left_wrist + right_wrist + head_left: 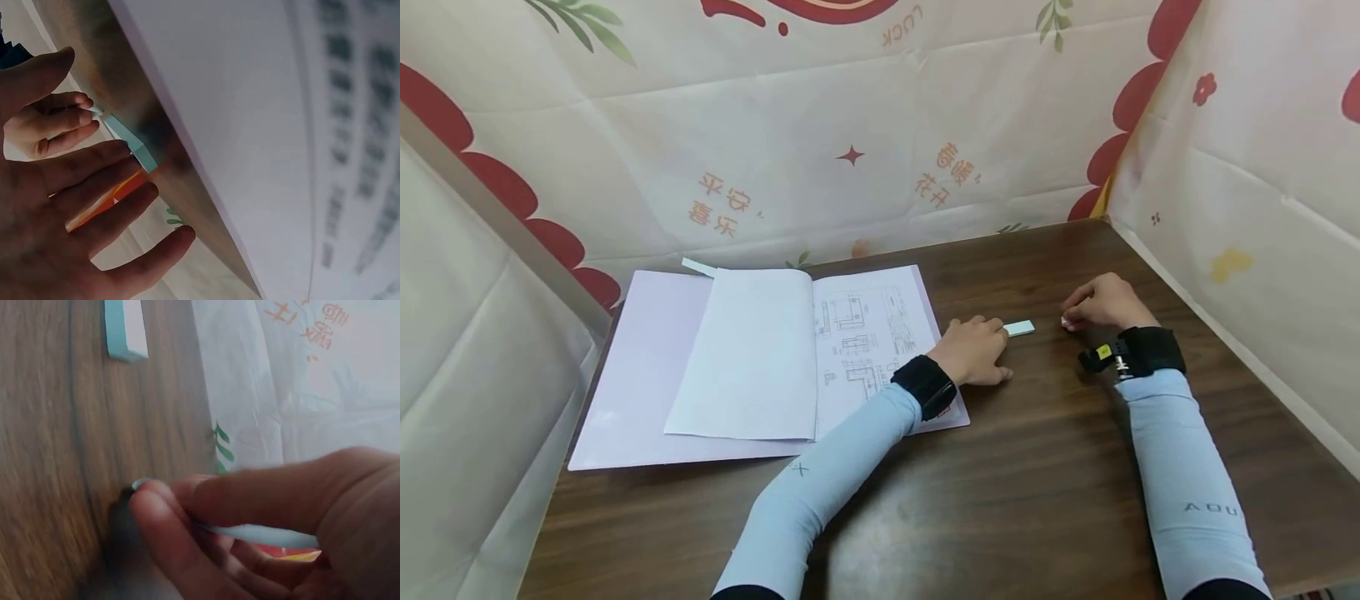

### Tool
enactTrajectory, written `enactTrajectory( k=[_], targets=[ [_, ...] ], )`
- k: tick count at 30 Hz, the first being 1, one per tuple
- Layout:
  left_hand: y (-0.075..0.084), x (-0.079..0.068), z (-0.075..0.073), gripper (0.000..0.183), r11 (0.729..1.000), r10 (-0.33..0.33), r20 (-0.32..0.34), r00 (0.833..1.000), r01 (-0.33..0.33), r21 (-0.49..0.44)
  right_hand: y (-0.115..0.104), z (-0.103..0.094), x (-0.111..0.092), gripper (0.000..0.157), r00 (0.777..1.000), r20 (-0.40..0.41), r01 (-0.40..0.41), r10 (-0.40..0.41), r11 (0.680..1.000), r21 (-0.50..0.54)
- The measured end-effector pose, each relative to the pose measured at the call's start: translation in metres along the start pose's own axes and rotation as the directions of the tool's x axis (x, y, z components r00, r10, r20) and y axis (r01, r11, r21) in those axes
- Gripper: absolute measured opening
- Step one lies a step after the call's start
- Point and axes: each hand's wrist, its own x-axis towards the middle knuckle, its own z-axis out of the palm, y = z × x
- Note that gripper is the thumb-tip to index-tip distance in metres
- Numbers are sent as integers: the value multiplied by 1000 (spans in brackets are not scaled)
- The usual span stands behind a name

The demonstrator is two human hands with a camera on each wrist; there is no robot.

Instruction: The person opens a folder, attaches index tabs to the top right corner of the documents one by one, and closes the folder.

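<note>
Pale-blue block on the bench, just right of the lilac folder. Your left hand, past the folder's right edge, has fingers extended and apart beside the block; contact, you cannot tell. Your right hand, farther right of the folder, pinches a small whitish piece, mostly hidden. Drawing sheet shows on the folder's right side.

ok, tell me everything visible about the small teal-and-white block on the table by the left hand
The block is slim, rectangular and straight-edged, with a white face and a pale teal side and end; material unclear. It lies on the brown table, one end toward the right hand. In the head view the left hand hides its other end; finger contact can't be told.
</note>
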Motion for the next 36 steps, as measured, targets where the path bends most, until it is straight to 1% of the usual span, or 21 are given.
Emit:
enactTrajectory(
  k=[3,6,9,11,14,18,20,22,25,28,30,32,34,36],
  targets=[
    [2,0,0,64,1000,5,21,1000,-5,24,1,-1,0,26,1000,-27,0,1,1000,14],
    [1,-3,1,67,999,10,33,999,-11,32,-3,4,-1,26,998,-66,19,-17,1000,21],
    [-1,-8,1,67,1000,14,18,1000,-14,-3,-9,10,-1,25,994,-101,42,-39,999,22],
    [-3,-16,1,68,999,15,3,1000,-15,-37,-13,14,-2,23,991,-127,55,-51,998,26],
    [-8,-33,1,69,997,16,-35,999,-19,-74,-21,20,-3,20,984,-156,89,-82,995,36],
    [-17,-64,1,68,996,3,-62,998,-9,-92,-38,25,-4,19,973,-188,143,-135,989,27],
    [-23,-83,1,66,995,-11,-55,998,5,-101,-49,28,-4,20,967,-192,172,-165,985,25],
    [-31,-103,1,63,993,-29,-41,999,24,-114,-64,33,-1,21,964,-179,208,-197,977,43],
    [-46,-131,2,58,987,-81,-20,997,77,-141,-90,47,12,17,960,-132,260,-247,962,84],
    [-58,-151,4,58,976,-150,-13,989,146,-158,-116,62,36,10,955,-78,294,-286,947,129],
    [-63,-158,8,58,969,-189,-14,982,184,-163,-131,73,56,9,955,-50,295,-291,938,180],
    [-66,-163,12,57,962,-216,-10,976,211,-172,-143,84,76,10,959,-30,281,-283,926,251],
    [-68,-165,17,55,959,-226,-2,974,222,-179,-153,96,93,12,968,-20,244,-251,917,315],
    [-68,-166,22,55,957,-229,8,973,227,-179,-161,108,106,14,980,-6,189,-200,913,361]
  ],
)
